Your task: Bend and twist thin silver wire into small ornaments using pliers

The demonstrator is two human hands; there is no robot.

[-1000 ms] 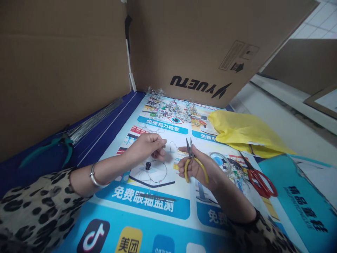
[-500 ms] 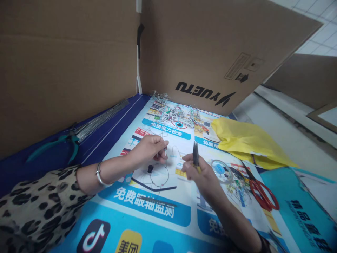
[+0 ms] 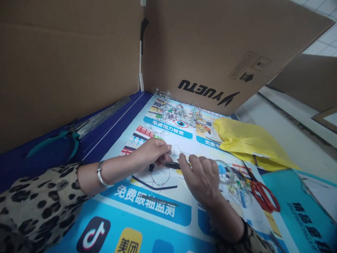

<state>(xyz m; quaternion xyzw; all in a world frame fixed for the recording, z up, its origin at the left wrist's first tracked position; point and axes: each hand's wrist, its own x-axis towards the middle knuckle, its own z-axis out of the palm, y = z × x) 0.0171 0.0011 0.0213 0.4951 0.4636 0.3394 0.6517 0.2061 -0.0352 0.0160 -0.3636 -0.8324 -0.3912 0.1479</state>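
Note:
My left hand [image 3: 158,149] pinches a thin wire between thumb and fingers over the printed sheet. From it hangs a curved loop of fine wire [image 3: 161,184], with a small black piece [image 3: 151,167] close by. My right hand [image 3: 201,175] is wrapped round a pair of pliers [image 3: 172,164]. Their dark jaws point left and reach the wire just under my left fingertips; whether they grip it I cannot tell. The handles are mostly hidden in my palm. Another thin bent wire [image 3: 177,149] shows between the hands.
Teal-handled pliers [image 3: 75,140] and a bundle of straight wires [image 3: 102,116] lie at left. Tangled wire pieces [image 3: 181,112] sit at the back before a cardboard wall [image 3: 210,42]. At right are a clear ring-shaped roll [image 3: 231,174], red scissors [image 3: 264,196] and a yellow bag [image 3: 252,144].
My right hand has turned the pliers from pointing up to pointing left and brought their jaws to the wire at my left fingers. The left hand keeps its pinch.

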